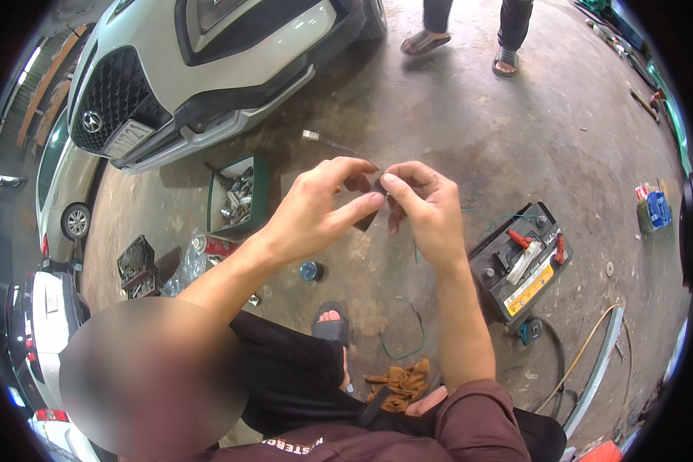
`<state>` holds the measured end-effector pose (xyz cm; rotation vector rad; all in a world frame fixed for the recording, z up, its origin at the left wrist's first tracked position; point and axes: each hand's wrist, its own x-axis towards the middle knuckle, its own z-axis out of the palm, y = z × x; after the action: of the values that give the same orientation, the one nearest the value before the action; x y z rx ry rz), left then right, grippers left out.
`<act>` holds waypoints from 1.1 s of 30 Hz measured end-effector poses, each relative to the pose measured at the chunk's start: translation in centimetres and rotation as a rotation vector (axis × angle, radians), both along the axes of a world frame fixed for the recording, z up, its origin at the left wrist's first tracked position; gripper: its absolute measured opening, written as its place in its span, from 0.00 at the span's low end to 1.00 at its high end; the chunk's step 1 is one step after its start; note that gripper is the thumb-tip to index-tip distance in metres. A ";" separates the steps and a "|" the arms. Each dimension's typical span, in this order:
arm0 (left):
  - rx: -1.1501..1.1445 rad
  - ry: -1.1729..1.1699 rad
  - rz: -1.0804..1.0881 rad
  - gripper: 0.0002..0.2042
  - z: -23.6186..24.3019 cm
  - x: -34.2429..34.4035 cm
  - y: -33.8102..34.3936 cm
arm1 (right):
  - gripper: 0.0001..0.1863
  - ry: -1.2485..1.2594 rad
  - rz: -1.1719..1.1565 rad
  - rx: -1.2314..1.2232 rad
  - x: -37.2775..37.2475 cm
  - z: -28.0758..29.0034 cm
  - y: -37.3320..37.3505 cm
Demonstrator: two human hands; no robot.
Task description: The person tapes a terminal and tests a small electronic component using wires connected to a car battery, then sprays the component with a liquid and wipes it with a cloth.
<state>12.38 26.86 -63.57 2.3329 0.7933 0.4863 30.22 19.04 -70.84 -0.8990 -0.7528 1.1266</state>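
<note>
In front of me, both hands meet around a small dark flat part [366, 222], mostly hidden by the fingers. My left hand [319, 204] has its thumb and forefinger curved in around it. My right hand [430, 204] is closed in a pinch on its upper end, thumb against fingers. From near the fingertips a thin lead runs left to a small white plug connector [310, 135]. What kind of part it is cannot be made out.
A car battery [520, 266] with red clips stands at right, a thin green wire beside it. At left are a green box of metal parts [239, 196], a dark tool case [137, 266] and a red spray can [214, 246]. A white car [231, 69] and a person's sandalled feet [504, 61] are beyond.
</note>
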 end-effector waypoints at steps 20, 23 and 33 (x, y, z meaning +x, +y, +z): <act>0.020 0.134 0.066 0.24 2.1 -1.1 -0.2 | 0.04 -0.371 -0.120 0.156 -0.5 -0.3 0.1; 0.040 0.076 0.046 0.24 1.5 -1.7 0.2 | 0.04 -0.372 -0.046 0.193 -0.2 0.0 0.0; -1.077 -0.510 -0.046 0.41 1.1 -3.6 2.2 | 0.09 -0.770 0.194 0.128 1.8 0.8 -0.5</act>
<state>8.82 29.08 -62.50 1.1574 0.5364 0.4440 32.01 18.52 -70.05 -1.1775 -1.5500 0.8685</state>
